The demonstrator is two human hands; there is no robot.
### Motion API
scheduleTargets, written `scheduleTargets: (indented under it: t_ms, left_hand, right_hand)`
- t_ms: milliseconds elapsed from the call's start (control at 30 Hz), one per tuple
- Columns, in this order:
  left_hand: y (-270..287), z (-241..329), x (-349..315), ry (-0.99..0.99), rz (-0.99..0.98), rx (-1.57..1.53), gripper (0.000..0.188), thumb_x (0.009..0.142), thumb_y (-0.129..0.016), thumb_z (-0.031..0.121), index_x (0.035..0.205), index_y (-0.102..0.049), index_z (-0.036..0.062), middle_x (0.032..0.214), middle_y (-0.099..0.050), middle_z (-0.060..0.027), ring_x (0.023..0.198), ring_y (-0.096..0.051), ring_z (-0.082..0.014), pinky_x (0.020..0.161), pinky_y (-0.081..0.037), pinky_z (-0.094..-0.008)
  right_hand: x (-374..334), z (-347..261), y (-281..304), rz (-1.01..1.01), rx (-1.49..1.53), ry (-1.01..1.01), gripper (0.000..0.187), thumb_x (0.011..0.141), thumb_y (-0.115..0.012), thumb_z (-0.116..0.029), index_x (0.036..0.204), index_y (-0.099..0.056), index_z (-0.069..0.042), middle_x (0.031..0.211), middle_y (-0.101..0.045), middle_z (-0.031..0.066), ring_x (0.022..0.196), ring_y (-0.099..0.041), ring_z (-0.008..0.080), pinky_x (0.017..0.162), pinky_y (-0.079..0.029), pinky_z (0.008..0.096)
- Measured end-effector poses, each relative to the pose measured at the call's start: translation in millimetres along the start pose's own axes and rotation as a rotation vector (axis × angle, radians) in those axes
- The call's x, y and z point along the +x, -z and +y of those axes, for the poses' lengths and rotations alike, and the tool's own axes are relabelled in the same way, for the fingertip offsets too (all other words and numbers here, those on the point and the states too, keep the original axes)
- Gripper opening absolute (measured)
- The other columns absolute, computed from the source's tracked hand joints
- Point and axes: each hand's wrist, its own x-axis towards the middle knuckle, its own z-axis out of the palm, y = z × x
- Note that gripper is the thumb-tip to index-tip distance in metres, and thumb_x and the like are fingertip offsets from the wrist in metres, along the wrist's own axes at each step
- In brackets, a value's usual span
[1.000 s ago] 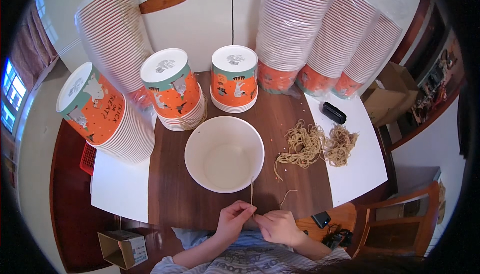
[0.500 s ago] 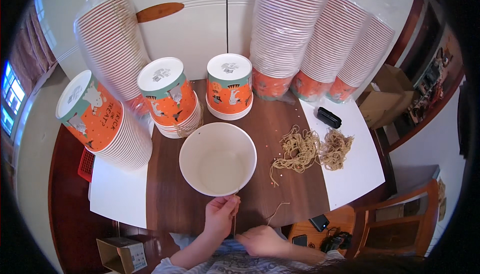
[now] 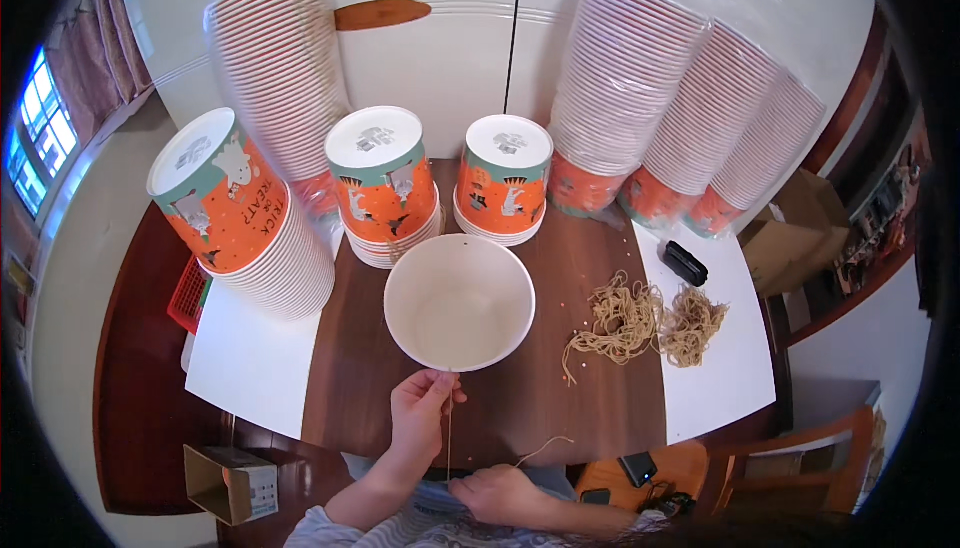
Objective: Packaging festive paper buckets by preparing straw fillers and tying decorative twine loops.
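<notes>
A white paper bucket [image 3: 460,260] stands mouth-up on the brown tabletop in front of me. My left hand [image 3: 420,416] is at its near rim, thumb and fingers pinched on a thin tan twine [image 3: 450,438]. From there the twine runs straight down toward me to my right hand [image 3: 494,495], closed around it near the table's front edge. A loose end curls out beyond the right hand over the table. The twine meets the rim where my left fingers are; how it is fixed there is too small to tell.
Orange upside-down bucket stacks [image 3: 378,188] stand behind and left. Plastic-wrapped stacks [image 3: 625,68] rise at the back against white panels [image 3: 460,58]. To the right lie tangled twine piles [image 3: 615,318] and a black case [image 3: 685,263]. A wooden chair [image 3: 800,468] stands at lower right.
My view has shifted, so the table's things appear farther right. The hands are farther apart, with a longer stretch of twine between them. Both remain closed on it.
</notes>
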Motion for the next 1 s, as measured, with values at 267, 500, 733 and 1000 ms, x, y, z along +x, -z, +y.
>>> scheduleTargets:
  t_ms: [267, 500, 733, 1000]
  left_hand:
    - [-1, 2, 6, -0.036, 0.063, 0.008, 0.008, 0.083, -0.057, 0.009, 0.078, -0.056, 0.0025, 0.069, -0.056, -0.0007, 0.052, -0.046, -0.0045, 0.046, -0.033, -0.0164]
    - [-1, 2, 11, -0.056, 0.029, 0.047, 0.009, 0.084, -0.056, 0.010, 0.078, -0.056, 0.0026, 0.070, -0.055, 0.0004, 0.053, -0.042, -0.0026, 0.047, -0.031, -0.0155]
    - [6, 3, 18, -0.177, 0.032, 0.270, 0.011, 0.085, -0.055, 0.011, 0.079, -0.056, 0.0022, 0.070, -0.055, 0.0010, 0.062, -0.046, -0.0043, 0.056, -0.035, -0.0174]
    - [18, 53, 42, -0.894, 0.105, 0.842, 0.023, 0.077, -0.045, -0.009, 0.095, -0.054, 0.0010, 0.096, -0.049, -0.0090, 0.080, -0.050, -0.0166, 0.069, -0.041, -0.0247]
  right_hand:
    - [5, -8, -10, 0.015, -0.011, 0.081, 0.017, 0.067, -0.051, -0.019, 0.079, -0.053, -0.007, 0.057, -0.053, 0.0031, 0.054, -0.056, 0.0193, 0.044, -0.044, 0.0329]
    - [5, -10, 1, -0.144, 0.064, -0.074, 0.016, 0.067, -0.051, -0.017, 0.081, -0.055, -0.009, 0.064, -0.057, 0.0044, 0.061, -0.059, 0.0209, 0.052, -0.048, 0.0328]
    - [-25, 0, -13, -0.054, 0.330, 0.025, 0.018, 0.069, -0.049, -0.020, 0.073, -0.055, -0.003, 0.064, -0.055, 0.0153, 0.060, -0.055, 0.0316, 0.054, -0.044, 0.0433]
    - [-71, 66, 74, -0.346, 1.091, 0.176, 0.017, 0.084, -0.053, -0.011, 0.095, -0.058, 0.001, 0.082, -0.061, 0.0134, 0.070, -0.058, 0.0280, 0.058, -0.044, 0.0325]
